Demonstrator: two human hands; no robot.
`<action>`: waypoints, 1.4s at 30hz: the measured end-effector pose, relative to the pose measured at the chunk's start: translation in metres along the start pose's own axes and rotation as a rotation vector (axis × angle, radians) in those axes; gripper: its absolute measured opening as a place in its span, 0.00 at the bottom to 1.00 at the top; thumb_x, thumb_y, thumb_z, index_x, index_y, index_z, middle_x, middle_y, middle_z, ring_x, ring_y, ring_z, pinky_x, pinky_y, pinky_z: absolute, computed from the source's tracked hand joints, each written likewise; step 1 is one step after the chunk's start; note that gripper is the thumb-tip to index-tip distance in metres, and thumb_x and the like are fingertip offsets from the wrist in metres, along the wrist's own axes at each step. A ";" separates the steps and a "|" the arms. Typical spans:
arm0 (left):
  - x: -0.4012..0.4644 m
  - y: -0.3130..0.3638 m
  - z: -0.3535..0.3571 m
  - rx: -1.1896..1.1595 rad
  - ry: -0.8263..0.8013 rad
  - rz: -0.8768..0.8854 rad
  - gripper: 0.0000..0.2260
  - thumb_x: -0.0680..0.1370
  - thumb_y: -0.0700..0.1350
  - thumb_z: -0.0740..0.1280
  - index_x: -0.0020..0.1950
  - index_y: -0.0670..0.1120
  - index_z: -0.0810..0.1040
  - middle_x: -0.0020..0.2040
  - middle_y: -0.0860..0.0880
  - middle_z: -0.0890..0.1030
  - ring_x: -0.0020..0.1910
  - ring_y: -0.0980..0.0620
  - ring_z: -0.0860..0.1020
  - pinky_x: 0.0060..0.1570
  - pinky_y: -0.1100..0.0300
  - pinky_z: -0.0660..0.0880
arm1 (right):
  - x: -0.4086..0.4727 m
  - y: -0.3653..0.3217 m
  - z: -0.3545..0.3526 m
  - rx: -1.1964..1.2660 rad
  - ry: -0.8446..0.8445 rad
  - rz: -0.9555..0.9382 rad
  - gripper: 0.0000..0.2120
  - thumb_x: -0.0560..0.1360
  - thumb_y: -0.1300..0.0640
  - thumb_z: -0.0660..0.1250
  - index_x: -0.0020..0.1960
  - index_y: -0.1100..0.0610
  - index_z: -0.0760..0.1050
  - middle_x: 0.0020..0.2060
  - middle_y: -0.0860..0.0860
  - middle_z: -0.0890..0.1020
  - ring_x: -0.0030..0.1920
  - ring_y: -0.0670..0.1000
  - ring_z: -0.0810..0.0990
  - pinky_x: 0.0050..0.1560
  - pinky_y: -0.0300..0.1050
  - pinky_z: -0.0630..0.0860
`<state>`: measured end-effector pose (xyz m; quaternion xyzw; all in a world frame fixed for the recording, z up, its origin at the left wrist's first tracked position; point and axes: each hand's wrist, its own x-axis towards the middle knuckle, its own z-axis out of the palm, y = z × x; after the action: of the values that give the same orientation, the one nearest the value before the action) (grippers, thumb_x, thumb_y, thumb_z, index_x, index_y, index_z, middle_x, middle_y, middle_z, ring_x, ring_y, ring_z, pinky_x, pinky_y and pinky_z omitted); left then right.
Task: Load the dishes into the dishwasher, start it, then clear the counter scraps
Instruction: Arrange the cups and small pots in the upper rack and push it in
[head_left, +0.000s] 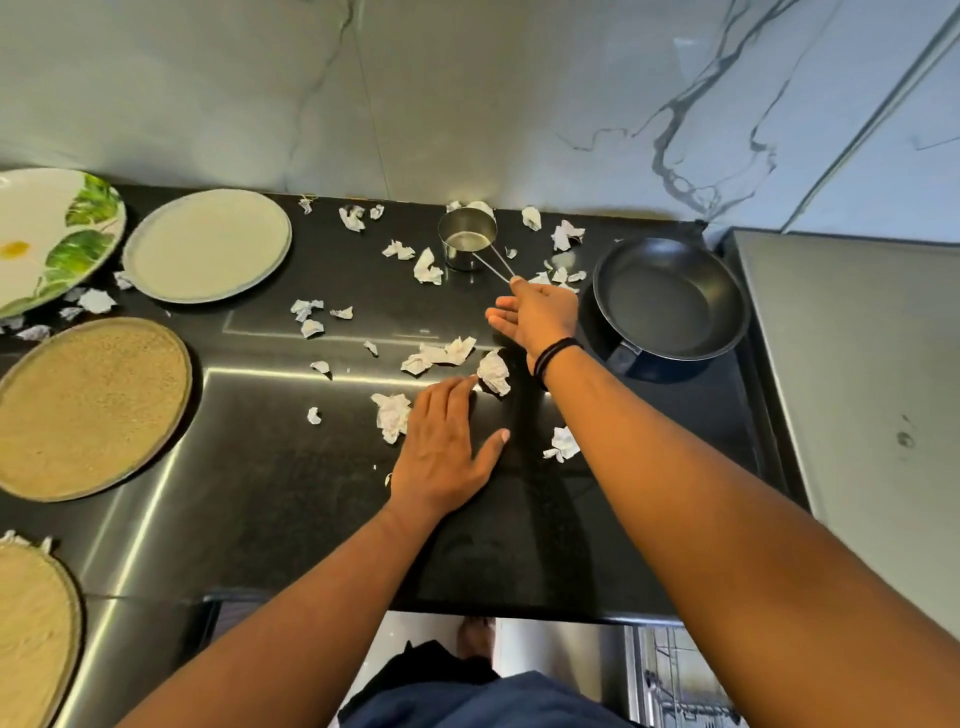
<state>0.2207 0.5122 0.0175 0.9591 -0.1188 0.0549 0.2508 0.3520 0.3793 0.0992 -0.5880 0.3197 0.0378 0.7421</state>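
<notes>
Two hands over a glossy black counter (291, 483) strewn with crumpled white paper scraps (439, 354).
Right hand (537, 317) pinches the wire handle of a round steel measuring cup (466, 236) standing near the wall; left hand (447, 447) lies flat, fingers spread, fingertips touching scraps. No writing is legible.

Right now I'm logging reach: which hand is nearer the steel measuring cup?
Right. The right hand touches the tip of the measuring cup handle; the left hand lies flat on the counter, well nearer the person.
</notes>
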 end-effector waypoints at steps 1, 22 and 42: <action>0.000 0.000 0.000 0.000 0.001 0.000 0.33 0.78 0.63 0.63 0.77 0.45 0.64 0.71 0.47 0.69 0.70 0.48 0.66 0.74 0.51 0.64 | 0.003 -0.002 0.004 0.035 -0.001 0.025 0.07 0.80 0.60 0.66 0.46 0.63 0.74 0.39 0.59 0.81 0.36 0.55 0.84 0.40 0.47 0.84; -0.003 0.034 -0.011 -0.525 0.256 -0.167 0.23 0.82 0.58 0.62 0.75 0.50 0.66 0.65 0.51 0.73 0.65 0.53 0.73 0.65 0.54 0.72 | -0.067 0.006 -0.124 0.298 -0.009 -0.044 0.11 0.82 0.67 0.56 0.48 0.62 0.77 0.31 0.51 0.74 0.27 0.45 0.69 0.28 0.37 0.64; -0.004 0.315 0.122 -0.346 -0.177 0.362 0.22 0.82 0.60 0.63 0.64 0.44 0.79 0.59 0.44 0.81 0.63 0.43 0.73 0.65 0.49 0.68 | -0.215 0.099 -0.461 0.576 0.509 -0.177 0.08 0.81 0.67 0.62 0.54 0.67 0.79 0.31 0.54 0.76 0.26 0.47 0.69 0.25 0.36 0.65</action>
<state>0.1421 0.1863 0.0579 0.8661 -0.3178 -0.0066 0.3859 -0.0591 0.0648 0.0785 -0.3713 0.4392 -0.2647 0.7741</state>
